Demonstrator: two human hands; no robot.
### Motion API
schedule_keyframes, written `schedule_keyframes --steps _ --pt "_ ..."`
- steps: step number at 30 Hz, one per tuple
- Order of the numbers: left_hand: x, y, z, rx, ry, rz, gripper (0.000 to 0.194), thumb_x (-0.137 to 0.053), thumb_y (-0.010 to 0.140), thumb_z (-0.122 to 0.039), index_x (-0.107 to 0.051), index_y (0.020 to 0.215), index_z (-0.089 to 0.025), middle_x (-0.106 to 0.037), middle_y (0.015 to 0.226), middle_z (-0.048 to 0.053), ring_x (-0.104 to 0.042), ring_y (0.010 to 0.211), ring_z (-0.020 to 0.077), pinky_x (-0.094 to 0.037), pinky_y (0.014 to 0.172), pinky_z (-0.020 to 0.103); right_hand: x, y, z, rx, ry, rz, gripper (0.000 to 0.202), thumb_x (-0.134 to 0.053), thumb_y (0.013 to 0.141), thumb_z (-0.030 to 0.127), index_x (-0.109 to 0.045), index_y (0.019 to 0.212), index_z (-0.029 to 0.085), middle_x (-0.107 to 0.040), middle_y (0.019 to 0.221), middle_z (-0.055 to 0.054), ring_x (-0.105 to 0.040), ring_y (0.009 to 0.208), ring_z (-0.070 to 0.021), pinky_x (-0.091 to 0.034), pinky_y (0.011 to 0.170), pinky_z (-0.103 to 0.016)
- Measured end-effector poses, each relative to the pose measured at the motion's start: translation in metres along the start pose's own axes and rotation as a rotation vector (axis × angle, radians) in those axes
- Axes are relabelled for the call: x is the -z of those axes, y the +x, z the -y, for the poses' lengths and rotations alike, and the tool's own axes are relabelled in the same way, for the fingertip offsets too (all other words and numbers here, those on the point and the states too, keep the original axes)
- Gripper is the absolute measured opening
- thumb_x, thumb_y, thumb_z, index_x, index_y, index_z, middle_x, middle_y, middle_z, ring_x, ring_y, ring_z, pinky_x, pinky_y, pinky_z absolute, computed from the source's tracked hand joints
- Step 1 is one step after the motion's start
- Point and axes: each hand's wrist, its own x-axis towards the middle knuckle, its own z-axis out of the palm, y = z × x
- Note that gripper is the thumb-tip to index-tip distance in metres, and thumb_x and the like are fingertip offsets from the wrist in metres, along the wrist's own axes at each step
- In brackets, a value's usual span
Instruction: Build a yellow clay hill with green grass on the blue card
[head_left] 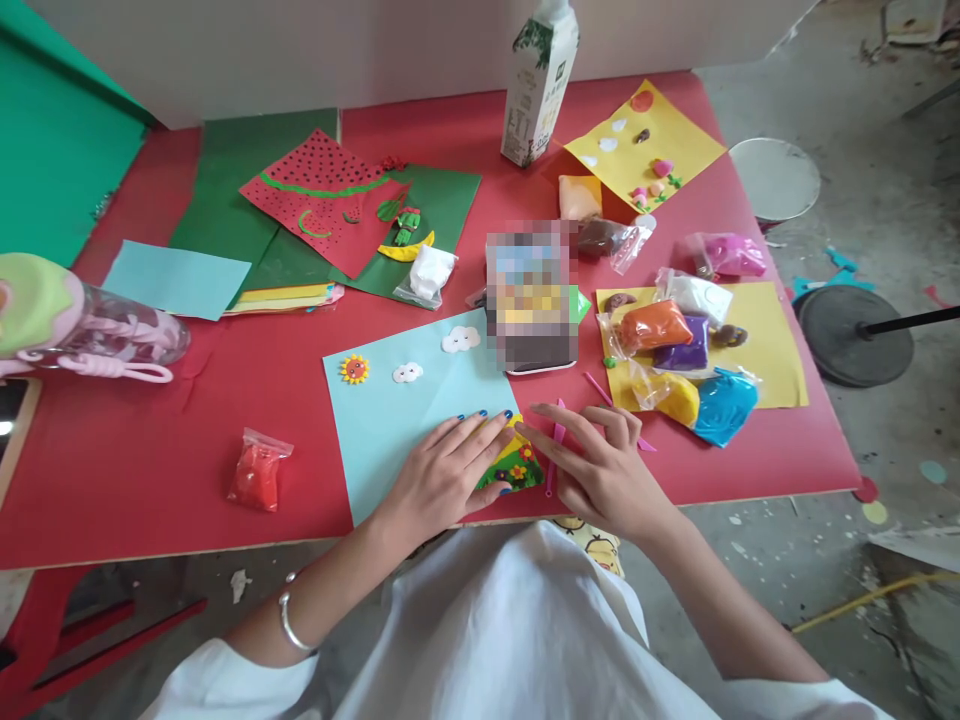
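A light blue sheet (390, 430) lies at the table's front edge, with a sun (355, 369) and two white clouds (460, 339) on its upper part. My left hand (442, 470) rests flat on its lower right, fingers stretched out, partly covering a green and yellow clay area with small flowers (519, 470). My right hand (604, 465) is just right of the sheet; its index finger reaches the yellow clay near my left fingertips, the other fingers loosely bent. Nothing shows in its grip. Pink tools (556, 455) lie beneath and beside my right hand.
Bagged clay (656, 325) lies on a yellow sheet (784, 345) at the right. A pixelated object (531, 300) and a carton (540, 85) stand beyond the blue sheet. Watermelon artwork (322, 200) lies back left, a bottle (127, 325) far left, a red clay bag (257, 475) front left.
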Motion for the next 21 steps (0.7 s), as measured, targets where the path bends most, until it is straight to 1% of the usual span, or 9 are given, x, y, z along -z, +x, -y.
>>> schedule_keyframes --steps 3,6,10,13,14,16,18,21 --pt "0.001 -0.001 -0.001 0.002 -0.003 -0.02 0.043 -0.037 0.102 -0.034 -0.056 0.135 -0.014 -0.059 0.139 0.008 -0.057 0.123 0.0219 -0.047 0.105 0.036 -0.002 0.001 0.01 -0.052 -0.049 0.024 0.054 -0.048 0.084 0.021 -0.055 0.138 0.023 -0.055 0.14 -0.01 -0.042 0.107 -0.0302 -0.034 0.096 -0.051" --pt "0.0 -0.003 -0.003 0.019 -0.02 -0.064 0.04 -0.042 0.1 -0.03 -0.057 0.132 -0.011 -0.06 0.138 0.01 -0.057 0.126 0.023 -0.049 0.105 0.035 -0.004 0.002 0.023 -0.112 -0.074 0.067 0.053 -0.047 0.085 0.024 -0.055 0.137 0.017 -0.047 0.148 -0.013 -0.041 0.114 -0.0318 -0.031 0.101 -0.054" --pt "-0.001 -0.007 0.0 0.046 -0.083 -0.087 0.038 -0.044 0.098 -0.025 -0.058 0.132 -0.014 -0.061 0.136 0.01 -0.052 0.132 0.0244 -0.052 0.104 0.035 -0.007 0.004 0.036 -0.164 -0.097 0.076 0.05 -0.047 0.089 0.03 -0.053 0.137 0.017 -0.043 0.152 -0.014 -0.041 0.12 -0.0326 -0.027 0.106 -0.057" --pt "0.003 -0.006 0.008 0.057 -0.142 -0.097 0.035 -0.04 0.099 -0.023 -0.062 0.126 -0.017 -0.062 0.133 0.01 -0.055 0.129 0.0211 -0.052 0.103 0.033 -0.009 0.005 0.04 -0.183 -0.101 0.065 0.048 -0.046 0.09 0.031 -0.056 0.135 0.016 -0.044 0.151 -0.014 -0.041 0.121 -0.0325 -0.026 0.107 -0.056" --pt "0.006 -0.005 0.012 0.064 -0.161 -0.088 0.036 -0.039 0.1 -0.023 -0.061 0.127 -0.017 -0.061 0.134 0.01 -0.057 0.127 0.0193 -0.052 0.103 0.032 -0.009 0.006 0.041 -0.188 -0.099 0.065 0.048 -0.046 0.09 0.03 -0.056 0.135 0.016 -0.044 0.151 -0.014 -0.041 0.122 -0.0325 -0.026 0.107 -0.056" --pt "0.011 0.0 0.02 0.075 -0.189 -0.04 0.039 -0.037 0.102 -0.027 -0.054 0.135 -0.018 -0.058 0.139 0.01 -0.057 0.125 0.0179 -0.05 0.104 0.031 -0.01 0.006 0.042 -0.193 -0.092 0.072 0.048 -0.045 0.09 0.03 -0.056 0.135 0.017 -0.045 0.15 -0.012 -0.041 0.123 -0.0322 -0.025 0.108 -0.055" --pt "0.014 0.007 0.028 0.043 -0.186 0.037 0.047 -0.042 0.101 -0.038 -0.046 0.143 -0.018 -0.054 0.144 0.01 -0.054 0.129 0.0209 -0.046 0.108 0.036 -0.01 0.005 0.043 -0.195 -0.095 0.08 0.048 -0.045 0.09 0.029 -0.056 0.136 0.019 -0.045 0.151 -0.012 -0.041 0.124 -0.0323 -0.024 0.108 -0.056" --pt "0.017 0.016 0.042 -0.074 -0.152 0.158 0.061 -0.05 0.095 -0.05 -0.039 0.148 -0.022 -0.048 0.149 0.007 -0.043 0.139 0.0263 -0.032 0.118 0.047 -0.008 0.004 0.043 -0.21 -0.121 0.082 0.05 -0.048 0.089 0.029 -0.054 0.138 0.021 -0.045 0.15 -0.012 -0.041 0.124 -0.0332 -0.023 0.108 -0.059"
